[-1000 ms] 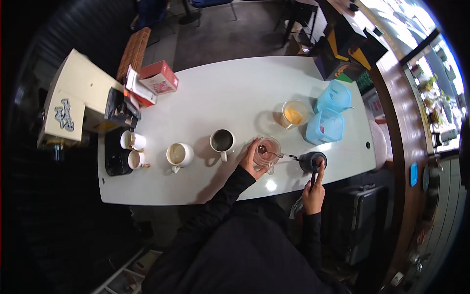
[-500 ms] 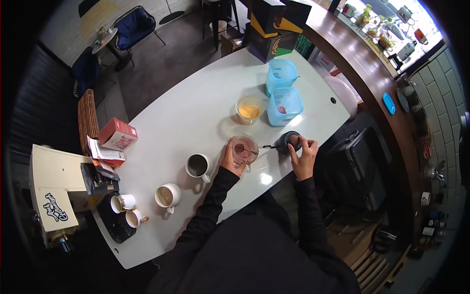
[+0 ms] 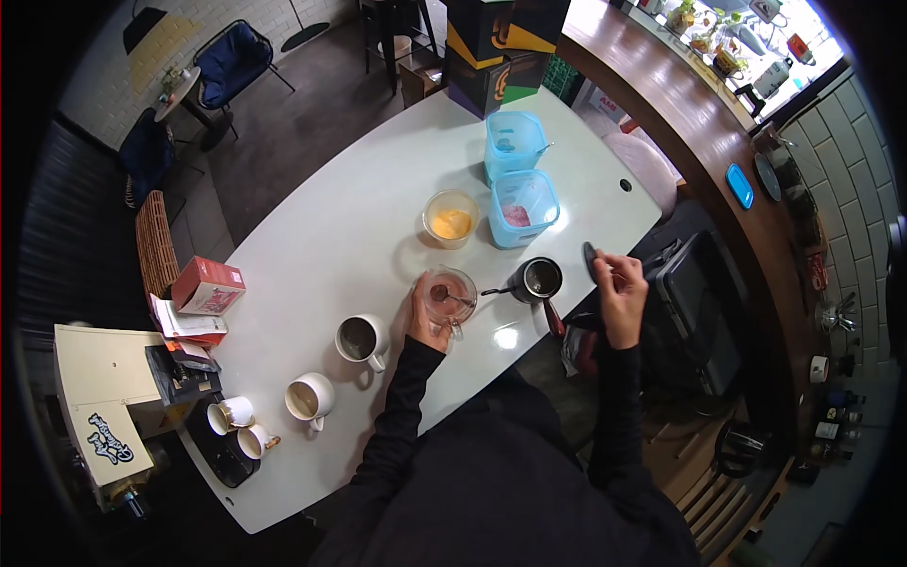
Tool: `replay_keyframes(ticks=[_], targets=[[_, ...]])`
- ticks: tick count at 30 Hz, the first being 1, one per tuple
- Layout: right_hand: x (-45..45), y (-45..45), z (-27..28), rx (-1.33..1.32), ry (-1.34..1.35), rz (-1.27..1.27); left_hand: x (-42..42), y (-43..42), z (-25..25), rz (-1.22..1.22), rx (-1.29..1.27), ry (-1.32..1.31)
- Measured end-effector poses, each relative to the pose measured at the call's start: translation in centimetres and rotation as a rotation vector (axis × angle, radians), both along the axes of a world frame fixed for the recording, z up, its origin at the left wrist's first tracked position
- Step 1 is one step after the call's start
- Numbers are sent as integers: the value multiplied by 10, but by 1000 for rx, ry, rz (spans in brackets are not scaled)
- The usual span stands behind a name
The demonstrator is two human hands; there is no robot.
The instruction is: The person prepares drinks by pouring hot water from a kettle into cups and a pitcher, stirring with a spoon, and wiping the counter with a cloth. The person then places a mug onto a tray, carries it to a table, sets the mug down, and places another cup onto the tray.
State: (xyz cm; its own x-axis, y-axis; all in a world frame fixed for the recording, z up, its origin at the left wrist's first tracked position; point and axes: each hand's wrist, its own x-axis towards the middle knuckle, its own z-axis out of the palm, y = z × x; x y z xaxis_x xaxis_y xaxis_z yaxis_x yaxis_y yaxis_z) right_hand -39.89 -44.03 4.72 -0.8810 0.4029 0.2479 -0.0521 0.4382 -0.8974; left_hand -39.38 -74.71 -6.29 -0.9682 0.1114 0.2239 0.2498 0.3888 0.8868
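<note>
A glossy white desk [image 3: 293,236] with rounded edges fills the middle, a gray floor [image 3: 274,142] beyond it. Farther off are a blue chair [image 3: 230,71] and white brickwork [image 3: 90,90]; a curved brown wooden ledge [image 3: 699,118] runs along the right. Black boxes [image 3: 501,71] stand at the desk's far end.

The left hand [image 3: 425,323] has its fingers [image 3: 417,300] curled partly open around the near-left side of a clear glass cup [image 3: 456,313]. The right hand [image 3: 624,304] pinches a thin dark disc [image 3: 590,261] at its edge, fingertips closed, raised beside the desk. Between the two sets of fingers sits a dark pot [image 3: 522,283], touched by neither. Beyond the left fingers are a clear tub [image 3: 436,233] of yellow-orange contents and two blue containers [image 3: 510,170]; to their left stand two white mugs [image 3: 371,333].

The glass cup holds something pinkish, with a metal spoon [image 3: 461,301] in it. The pot is open and round, its reddish-brown handle [image 3: 554,319] pointing toward the person. The disc is flat and tilted steeply.
</note>
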Motion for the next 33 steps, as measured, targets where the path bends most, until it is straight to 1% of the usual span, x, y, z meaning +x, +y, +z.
replay_keyframes(ticks=[2,3,4,6,7,8,10,11,15,17,18,20,21,22,24,25,26,28,31,32,33], targets=[[4,24,-7,-267,24,55,-1,1,2,-8,51,-9],[9,34,-8,-480,-47,88,-1,2,3,-12,68,-12],[13,41,-9,-480,-48,83,-1,2,4,-12,60,-8],[20,51,-15,-1037,-63,200,-1,3,5,-17,50,-6],[23,52,-21,-1103,-50,238,1,3,5,6,35,-33],[26,54,-28,-1105,-48,231,2,3,5,15,27,-47],[28,53,-36,-1309,-142,141,3,3,6,32,1,-78],[28,51,-41,-1357,-169,20,3,4,7,37,-10,-87],[22,51,-52,-1461,-185,81,3,4,10,43,-28,-62],[16,49,-49,-1340,-205,70,3,5,10,47,-20,-72],[11,51,-57,-1343,-209,73,3,7,11,51,-23,-73],[1,55,-78,-836,-265,13,2,9,13,47,69,-116],[-2,52,-78,-593,-276,-27,1,10,13,49,98,-130],[-6,50,-82,-597,-279,-17,1,10,14,39,98,-121],[-16,44,-95,-234,-188,-72,1,8,15,47,93,-109],[-21,42,-101,-218,-100,-59,0,7,13,35,59,-61],[-23,42,-105,-222,-101,-42,0,7,12,38,43,-46],[-24,34,-85,211,-46,-9,-1,6,8,46,12,-16],[-32,30,-84,324,-85,34,1,5,2,54,25,-59],[-35,31,-87,380,-96,46,1,4,-2,48,65,-86],[-38,31,-90,382,-92,56,0,4,-3,41,107,-112]])
